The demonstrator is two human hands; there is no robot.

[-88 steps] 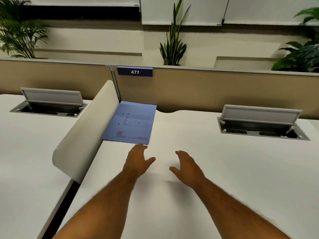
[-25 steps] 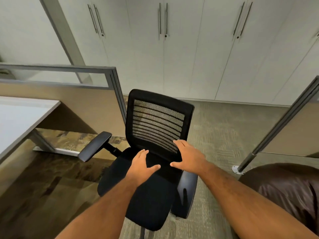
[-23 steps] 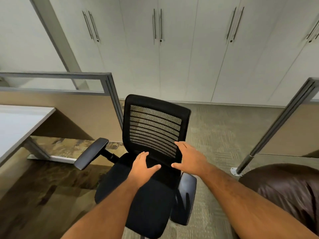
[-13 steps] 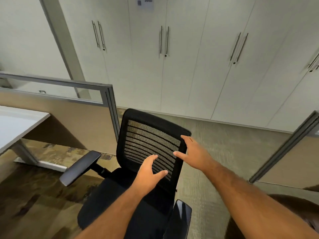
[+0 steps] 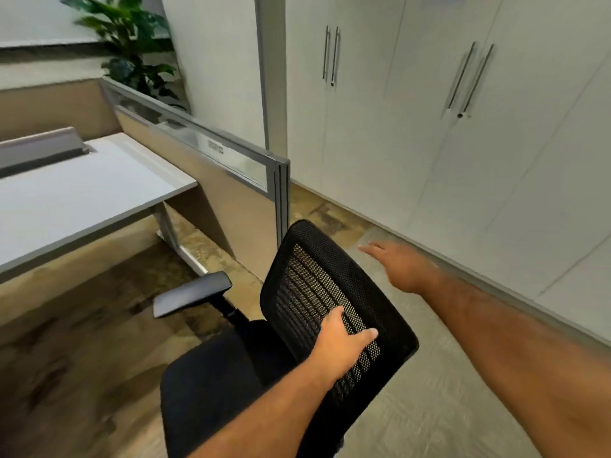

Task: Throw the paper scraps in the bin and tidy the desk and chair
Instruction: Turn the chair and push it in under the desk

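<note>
A black office chair (image 5: 231, 375) with a mesh backrest (image 5: 317, 285) stands in front of me, its seat facing left toward the white desk (image 5: 76, 200). My left hand (image 5: 340, 342) rests flat on the front of the mesh backrest, fingers spread, thumb toward the right edge. My right hand (image 5: 400, 262) hovers open behind the top right of the backrest, apart from it, fingers stretched toward the cupboards. One padded armrest (image 5: 191, 294) sticks out on the chair's left. No paper scraps or bin are in sight.
A beige partition (image 5: 238, 200) with a glass strip and grey metal post ends just beyond the chair. White cupboards (image 5: 429, 127) with long handles line the right side. A potted plant (image 5: 132, 47) stands at the back left. Grey carpet lies to the right of the chair.
My view swung left, bringing the desk closer. The chair has turned and its backrest tilts right. My right hand left the backrest's edge and now hangs behind it; my left hand stays on the mesh.
</note>
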